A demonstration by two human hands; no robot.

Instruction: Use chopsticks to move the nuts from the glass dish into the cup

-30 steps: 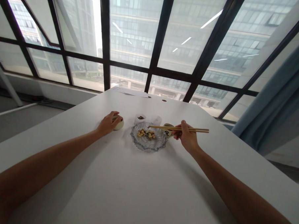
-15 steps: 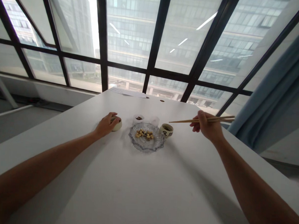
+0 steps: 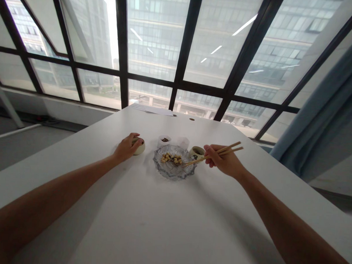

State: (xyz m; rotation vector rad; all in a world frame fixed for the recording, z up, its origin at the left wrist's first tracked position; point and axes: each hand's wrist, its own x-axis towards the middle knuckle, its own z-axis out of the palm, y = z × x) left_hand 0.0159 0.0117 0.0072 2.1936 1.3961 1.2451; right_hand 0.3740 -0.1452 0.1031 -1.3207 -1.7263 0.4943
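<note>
A glass dish (image 3: 174, 171) with several beans (image 3: 171, 158) stands on the white table (image 3: 148, 224). My right hand (image 3: 223, 161) is closed around a pair of wooden chopsticks (image 3: 212, 154), whose tips reach down to the dish's right side. My left hand (image 3: 128, 147) wraps round a small cream cup (image 3: 140, 146) to the left of the dish. A second cream cup (image 3: 197, 152) with dark markings stands right of the dish, just beside my right hand.
Behind the dish are a small white cup (image 3: 164, 141) with dark contents and a clear plastic cup (image 3: 183, 142). Papers (image 3: 150, 108) lie at the table's far edge. Large windows rise behind; a blue curtain (image 3: 325, 115) hangs at right.
My right hand first swung up and to the right with the chopsticks, then came back down left, so the tips now point into the dish. My left hand stayed on the cup.
</note>
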